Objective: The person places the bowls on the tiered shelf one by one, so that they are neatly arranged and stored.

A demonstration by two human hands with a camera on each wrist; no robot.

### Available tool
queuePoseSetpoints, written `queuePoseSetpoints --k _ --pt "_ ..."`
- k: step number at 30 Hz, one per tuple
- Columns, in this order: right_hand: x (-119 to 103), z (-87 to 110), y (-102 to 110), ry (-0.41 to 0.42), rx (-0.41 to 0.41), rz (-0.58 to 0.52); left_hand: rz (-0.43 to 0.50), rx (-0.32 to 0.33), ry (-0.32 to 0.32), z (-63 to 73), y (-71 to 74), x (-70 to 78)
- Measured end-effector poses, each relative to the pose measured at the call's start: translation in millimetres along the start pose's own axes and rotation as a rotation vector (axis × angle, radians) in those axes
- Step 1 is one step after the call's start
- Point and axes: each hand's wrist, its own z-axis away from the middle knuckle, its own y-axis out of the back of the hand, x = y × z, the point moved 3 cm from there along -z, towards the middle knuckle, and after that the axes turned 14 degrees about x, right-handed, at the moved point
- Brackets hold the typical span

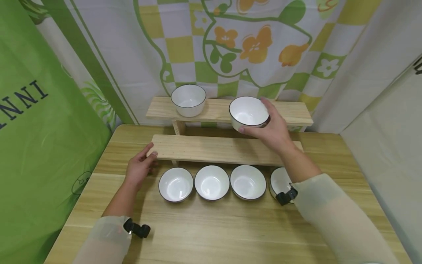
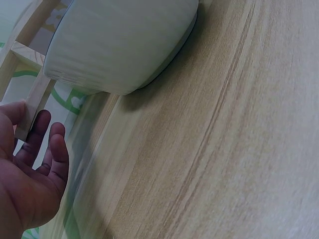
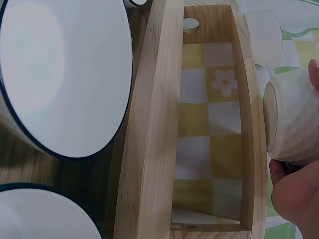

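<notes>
My right hand (image 1: 275,130) grips a white bowl (image 1: 248,112) with a dark rim, thumb at its near side and fingers at the far right. This bowl is at the right part of the upper board (image 1: 290,112) of a two-step wooden rack; in the right wrist view its base (image 3: 271,119) is right at the board. My left hand (image 1: 140,167) holds the left end of the lower board (image 1: 211,148), with the thumb and fingers (image 2: 37,132) on either side of the wood. A second bowl (image 1: 188,101) stands on the upper board, left of the held one.
In front of the rack, several matching bowls stand in a row on the wooden table (image 1: 211,234), among them a left one (image 1: 176,185) and a right one (image 1: 280,179) partly behind my right forearm. A patterned curtain (image 1: 184,47) hangs behind; green cloth (image 1: 39,146) hangs at the left.
</notes>
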Motion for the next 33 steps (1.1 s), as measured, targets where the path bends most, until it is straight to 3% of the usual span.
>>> queuePoseSetpoints --k 8,19,33 --pt "-4.8 -4.4 -10.9 0.006 -0.003 -0.014 0.001 -0.003 -0.007 -3.4 1.2 -2.5" --pt "-12.0 -17.0 -25.5 0.026 -0.024 0.009 -0.022 0.024 -0.024 -25.0 1.5 -31.2" --pt "-18.4 -26.0 -39.9 0.011 -0.043 0.01 -0.013 0.025 -0.035 -24.5 1.9 -30.6"
